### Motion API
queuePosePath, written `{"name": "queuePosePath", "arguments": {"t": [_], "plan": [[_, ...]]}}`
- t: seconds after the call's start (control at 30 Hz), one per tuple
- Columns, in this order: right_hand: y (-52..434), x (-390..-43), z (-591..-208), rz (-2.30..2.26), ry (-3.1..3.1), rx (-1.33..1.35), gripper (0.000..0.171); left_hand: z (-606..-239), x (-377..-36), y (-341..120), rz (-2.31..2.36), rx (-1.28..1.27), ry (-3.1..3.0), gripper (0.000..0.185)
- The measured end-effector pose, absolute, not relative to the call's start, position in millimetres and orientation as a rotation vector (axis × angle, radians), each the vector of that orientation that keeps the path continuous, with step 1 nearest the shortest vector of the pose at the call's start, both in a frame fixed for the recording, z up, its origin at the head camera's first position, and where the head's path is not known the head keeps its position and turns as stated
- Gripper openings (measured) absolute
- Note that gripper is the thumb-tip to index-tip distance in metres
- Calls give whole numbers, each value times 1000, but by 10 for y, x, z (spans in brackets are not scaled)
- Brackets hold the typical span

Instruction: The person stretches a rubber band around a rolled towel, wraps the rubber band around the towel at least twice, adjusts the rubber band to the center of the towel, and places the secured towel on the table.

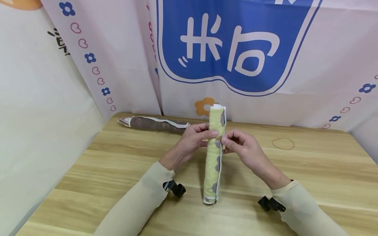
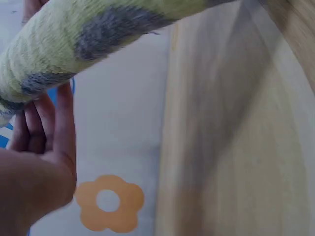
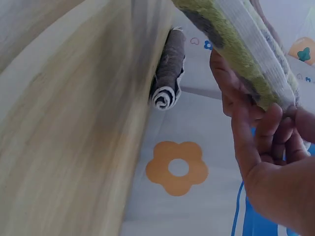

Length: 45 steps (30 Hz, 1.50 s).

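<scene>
A yellow towel (image 1: 213,157) with grey patches and a white edge is rolled into a long tube, held upright above the table. My left hand (image 1: 193,137) grips it around its upper middle, thumb across the front and fingers behind. On the other side, my right hand (image 1: 243,146) pinches the towel's white edge between thumb and fingertips. The right wrist view shows this pinch on the white band of the towel (image 3: 246,44) close up. In the left wrist view the roll (image 2: 98,39) slants across the top, with the left fingers behind it.
A second rolled towel (image 1: 156,125), dark brown with a white edge, lies at the table's back left, partly behind the left hand. A thin rubber band (image 1: 283,143) lies on the wooden table (image 1: 313,170) at right. A printed cloth backdrop (image 1: 183,95) hangs behind the table.
</scene>
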State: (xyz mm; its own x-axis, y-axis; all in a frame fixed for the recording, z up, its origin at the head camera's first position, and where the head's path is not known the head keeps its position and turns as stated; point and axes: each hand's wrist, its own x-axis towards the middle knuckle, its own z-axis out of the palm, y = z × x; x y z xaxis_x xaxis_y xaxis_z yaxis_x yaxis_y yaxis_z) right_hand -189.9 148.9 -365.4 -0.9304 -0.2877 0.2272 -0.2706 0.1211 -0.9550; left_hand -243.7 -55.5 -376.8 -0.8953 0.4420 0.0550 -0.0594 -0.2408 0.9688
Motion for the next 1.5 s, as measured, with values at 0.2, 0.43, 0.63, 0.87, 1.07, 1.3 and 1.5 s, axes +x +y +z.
{"name": "queuePosePath", "arguments": {"t": [0.2,0.43,0.63,0.87,1.07,1.3,1.5], "plan": [[1483,-1819,-3551,-1760,2556,-471,31,-3679,-2377,-496,2163,418,1887,24],[1425,-1763,-3569,-1512,2896,-972,26,-3664,-2328,-465,2164,298,1954,16],[1427,-1783,-3626,-1545,2830,-1282,31,-3689,-2342,-483,2180,292,2061,14],[1468,-1831,-3649,-1720,2839,-889,10,-3720,-2410,-504,2214,356,1980,30],[1511,-1887,-3631,-1866,2785,-595,7,-3754,-2461,-555,2234,567,1655,37],[1489,-1927,-3643,-2008,2562,-617,9,-3766,-2464,-577,2267,574,1537,24],[1503,-1896,-3637,-1977,2455,-631,14,-3720,-2445,-544,2273,523,1650,19]]}}
